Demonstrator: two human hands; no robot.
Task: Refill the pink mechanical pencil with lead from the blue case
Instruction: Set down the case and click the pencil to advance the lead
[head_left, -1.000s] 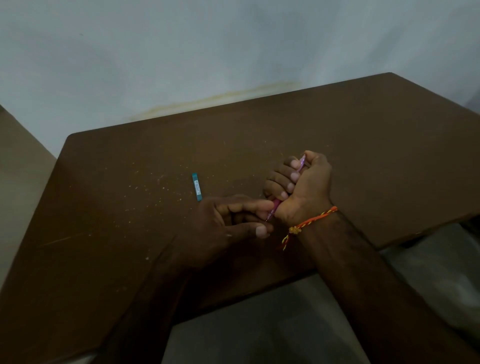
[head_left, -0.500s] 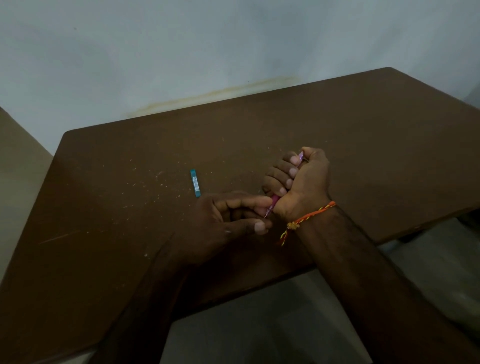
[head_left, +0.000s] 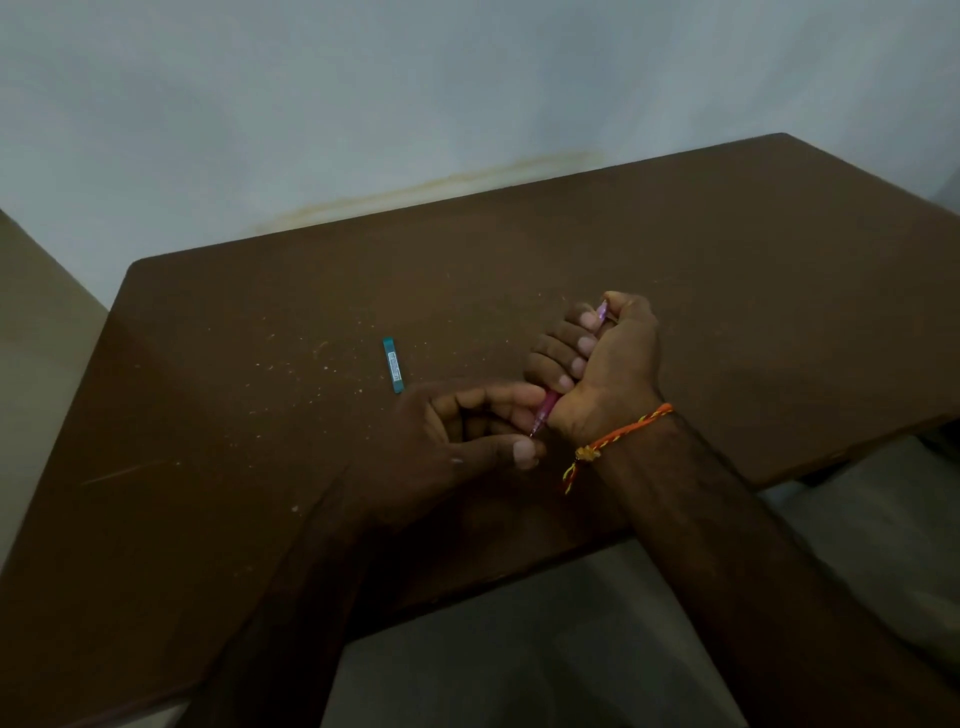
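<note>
My right hand (head_left: 605, 364) is a fist around the pink mechanical pencil (head_left: 546, 408), with the thumb on its top end (head_left: 601, 312) and the tip pointing down toward me. My left hand (head_left: 467, 431) pinches thumb and forefinger right at the pencil's tip; whether a lead is between them is too small to see. The blue lead case (head_left: 393, 365) lies flat on the brown table (head_left: 727, 270), just left of and beyond my left hand, touched by neither hand.
Pale crumbs and specks are scattered over the table's left half. The table's near edge runs under my forearms, with grey floor below. A pale wall stands behind the table. An orange thread band circles my right wrist (head_left: 618, 434).
Both hands hold the same pose at the pencil tip; the view has shifted slightly. The case has not moved.
</note>
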